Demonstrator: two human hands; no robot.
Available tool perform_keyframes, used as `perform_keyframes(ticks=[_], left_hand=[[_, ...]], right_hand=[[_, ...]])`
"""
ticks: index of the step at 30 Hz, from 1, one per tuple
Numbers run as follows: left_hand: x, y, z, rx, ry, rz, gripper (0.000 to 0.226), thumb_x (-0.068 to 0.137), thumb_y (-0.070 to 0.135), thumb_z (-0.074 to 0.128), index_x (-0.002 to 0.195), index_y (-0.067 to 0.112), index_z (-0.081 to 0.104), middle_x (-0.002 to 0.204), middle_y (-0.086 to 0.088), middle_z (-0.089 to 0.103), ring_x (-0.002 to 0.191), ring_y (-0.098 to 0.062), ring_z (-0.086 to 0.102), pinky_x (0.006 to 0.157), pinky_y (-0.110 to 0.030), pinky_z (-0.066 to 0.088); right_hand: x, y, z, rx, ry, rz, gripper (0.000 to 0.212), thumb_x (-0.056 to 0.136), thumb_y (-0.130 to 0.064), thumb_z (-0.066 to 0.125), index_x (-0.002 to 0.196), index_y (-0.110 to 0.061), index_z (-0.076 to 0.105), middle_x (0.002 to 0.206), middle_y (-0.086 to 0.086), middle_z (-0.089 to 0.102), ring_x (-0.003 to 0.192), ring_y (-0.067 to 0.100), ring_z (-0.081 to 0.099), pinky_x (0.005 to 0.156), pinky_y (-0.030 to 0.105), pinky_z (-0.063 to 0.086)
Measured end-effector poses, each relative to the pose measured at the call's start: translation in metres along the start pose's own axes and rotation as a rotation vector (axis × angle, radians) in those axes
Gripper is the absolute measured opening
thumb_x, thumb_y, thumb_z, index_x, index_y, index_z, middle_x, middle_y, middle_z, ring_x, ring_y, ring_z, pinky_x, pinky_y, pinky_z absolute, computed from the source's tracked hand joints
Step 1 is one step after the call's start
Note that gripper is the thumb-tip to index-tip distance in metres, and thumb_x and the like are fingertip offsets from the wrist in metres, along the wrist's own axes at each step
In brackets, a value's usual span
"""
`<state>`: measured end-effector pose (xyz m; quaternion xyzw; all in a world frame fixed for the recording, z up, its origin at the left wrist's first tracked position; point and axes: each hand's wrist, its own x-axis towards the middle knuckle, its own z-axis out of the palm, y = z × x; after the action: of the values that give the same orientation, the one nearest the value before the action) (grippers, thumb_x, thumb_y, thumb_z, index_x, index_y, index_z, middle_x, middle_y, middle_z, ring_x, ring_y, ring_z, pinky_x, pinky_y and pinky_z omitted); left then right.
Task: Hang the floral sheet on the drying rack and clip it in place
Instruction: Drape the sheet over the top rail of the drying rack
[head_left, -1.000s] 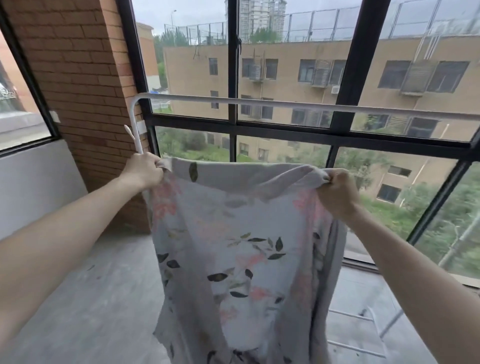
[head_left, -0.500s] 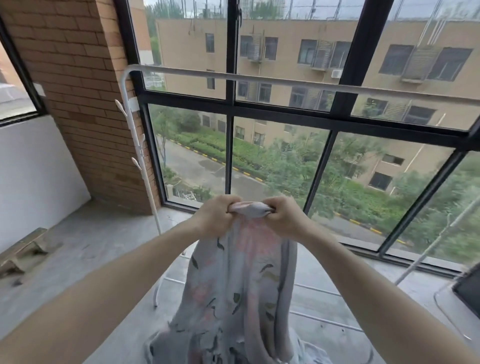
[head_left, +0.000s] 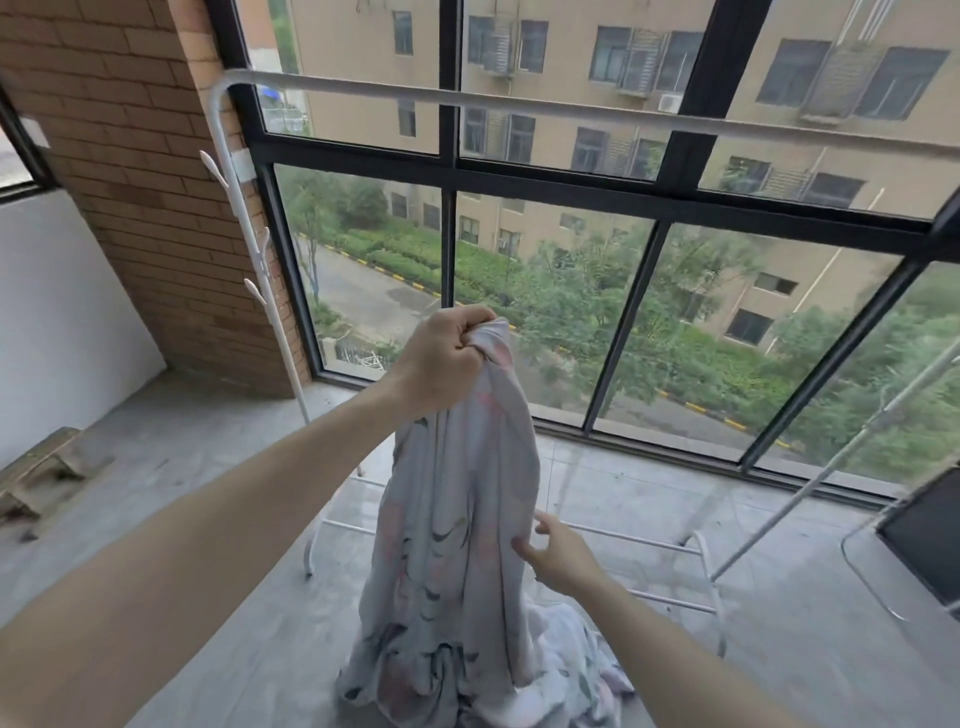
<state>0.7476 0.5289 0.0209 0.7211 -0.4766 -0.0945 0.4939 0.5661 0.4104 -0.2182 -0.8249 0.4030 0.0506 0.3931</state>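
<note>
- One floral sheet (head_left: 457, 519) hangs bunched at centre frame, its lower folds heaped on the concrete floor (head_left: 208, 467).
- Left hand (head_left: 441, 364) grips its gathered top in a fist.
- Right hand (head_left: 563, 558), fingers loosely spread, touches the sheet's side at 4 o'clock.
- White drying rack (head_left: 519, 106) spans 12 o'clock before the window (head_left: 665, 171).

A pale grey sheet (head_left: 457, 519) printed with pink blooms and dark leaves hangs before a white drying rack (head_left: 519, 106), black window frames (head_left: 613, 195), a red-brown brick wall (head_left: 130, 156) and a grey concrete floor (head_left: 218, 467).
</note>
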Motion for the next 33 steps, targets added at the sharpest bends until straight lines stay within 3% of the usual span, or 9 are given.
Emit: perform_keyframes(ticks=[2, 5, 9, 13, 16, 21, 25, 29, 33], left_hand=[[0.002, 0.005, -0.006, 0.018, 0.019, 0.034, 0.03, 0.075, 0.003, 0.038, 0.079, 0.01, 0.066, 0.073, -0.009, 0.064, 0.065, -0.014, 0.052, 0.058, -0.029, 0.034], [0.006, 0.001, -0.027, 0.078, 0.085, 0.022, 0.028, 0.08, 0.005, 0.041, 0.084, 0.008, 0.068, 0.079, -0.018, 0.067, 0.067, -0.023, 0.056, 0.058, -0.029, 0.036], [0.014, -0.019, -0.072, 0.319, 0.209, -0.042, 0.025, 0.084, -0.002, 0.048, 0.084, 0.013, 0.068, 0.068, -0.005, 0.063, 0.064, -0.021, 0.054, 0.056, -0.033, 0.044], [0.027, -0.026, -0.091, 0.424, 0.251, -0.043, 0.017, 0.09, 0.014, 0.054, 0.085, 0.015, 0.07, 0.072, -0.004, 0.066, 0.074, -0.031, 0.063, 0.065, -0.046, 0.053], [0.038, -0.023, -0.104, 0.422, 0.334, -0.049, 0.022, 0.086, 0.028, 0.048, 0.08, 0.016, 0.066, 0.073, -0.007, 0.066, 0.075, -0.036, 0.062, 0.063, -0.044, 0.052], [0.042, -0.034, -0.132, 0.523, 0.27, -0.168, 0.019, 0.075, 0.03, 0.041, 0.073, 0.022, 0.058, 0.081, -0.01, 0.065, 0.083, -0.038, 0.059, 0.073, -0.042, 0.049], [0.041, -0.055, -0.135, 0.594, 0.058, -0.313, 0.029, 0.077, 0.02, 0.045, 0.09, 0.021, 0.07, 0.103, -0.018, 0.071, 0.106, -0.039, 0.062, 0.093, -0.042, 0.049], [0.031, -0.055, -0.105, 0.57, -0.264, -0.364, 0.017, 0.084, 0.026, 0.054, 0.093, 0.021, 0.068, 0.106, -0.005, 0.071, 0.099, -0.023, 0.063, 0.079, -0.03, 0.046], [0.006, -0.046, -0.04, 0.125, -0.662, -0.395, 0.063, 0.062, 0.019, 0.075, 0.123, 0.016, 0.059, 0.129, -0.006, 0.062, 0.106, -0.013, 0.064, 0.085, -0.025, 0.054]], right_hand=[[0.004, -0.002, -0.003, 0.012, 0.017, -0.039, 0.017, 0.101, -0.036, 0.057, 0.1, -0.025, 0.07, 0.105, 0.003, 0.072, 0.074, 0.019, 0.071, 0.073, 0.041, 0.062], [0.019, 0.003, -0.033, 0.215, 0.155, 0.016, 0.029, 0.103, -0.02, 0.049, 0.078, -0.018, 0.063, 0.079, 0.008, 0.068, 0.059, 0.026, 0.075, 0.046, 0.032, 0.055], [0.026, -0.021, -0.157, 0.57, 0.8, 0.044, 0.023, 0.092, -0.022, 0.047, 0.078, -0.025, 0.065, 0.087, 0.009, 0.071, 0.085, 0.032, 0.074, 0.076, 0.045, 0.06], [-0.05, -0.145, -0.274, 0.757, 1.417, -0.738, 0.033, 0.097, 0.008, 0.042, 0.081, -0.018, 0.056, 0.075, -0.001, 0.052, 0.068, 0.0, 0.051, 0.066, 0.024, 0.04], [-0.065, -0.193, -0.295, 0.265, 1.246, -1.05, 0.026, 0.096, 0.004, 0.047, 0.089, -0.013, 0.064, 0.077, -0.011, 0.057, 0.073, 0.008, 0.051, 0.067, 0.03, 0.044], [-0.057, -0.174, -0.286, 0.408, 1.032, -0.712, 0.022, 0.098, -0.014, 0.049, 0.088, -0.023, 0.065, 0.07, -0.01, 0.061, 0.065, 0.007, 0.06, 0.06, 0.034, 0.056], [-0.06, -0.157, -0.266, 0.441, 0.934, -0.657, 0.017, 0.096, -0.02, 0.055, 0.092, -0.024, 0.071, 0.071, -0.014, 0.068, 0.065, 0.01, 0.067, 0.063, 0.048, 0.062], [-0.062, -0.138, -0.233, 0.439, 0.766, -0.636, 0.021, 0.092, -0.017, 0.055, 0.087, -0.026, 0.073, 0.075, 0.002, 0.072, 0.075, 0.036, 0.07, 0.062, 0.057, 0.058], [-0.067, -0.129, -0.184, 0.491, 0.553, -0.647, 0.035, 0.098, 0.006, 0.051, 0.083, -0.017, 0.072, 0.072, 0.012, 0.068, 0.067, 0.021, 0.066, 0.065, 0.053, 0.059]])
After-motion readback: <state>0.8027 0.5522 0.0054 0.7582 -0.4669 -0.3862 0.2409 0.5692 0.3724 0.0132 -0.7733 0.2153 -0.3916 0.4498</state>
